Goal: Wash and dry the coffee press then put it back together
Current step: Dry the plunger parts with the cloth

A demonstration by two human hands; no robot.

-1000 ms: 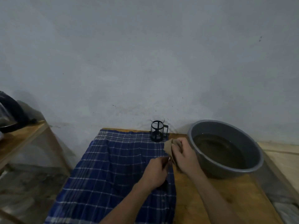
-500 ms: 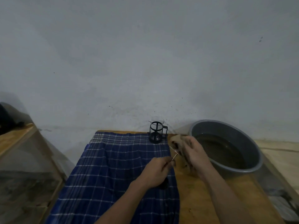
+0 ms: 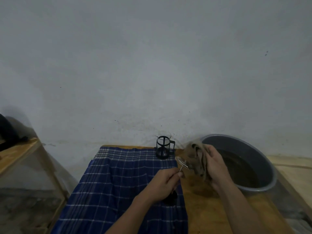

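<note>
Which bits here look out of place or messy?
Nothing is damaged or tipped. The glass beaker stands upright on the checked cloth. The basin holds murky brown water. The wooden table shows a dark, perhaps wet, patch below the rag, beside the plunger.

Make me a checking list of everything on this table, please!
Surface: wooden table, its left part covered by a blue checked cloth.
Job's things: glass carafe in a black frame stands upright at the cloth's far edge, no plunger in it. The plunger's filter disc is held up, beside a brown rag. The lid hangs dark below the left hand.
Clutter: grey basin of murky water at the right.
Hands: left hand grips the plunger rod; right hand holds the rag.
Cables: nothing seen.
Surroundings: pale wall; a wooden shelf at the left with a dark thing, too cut off to tell.
</note>
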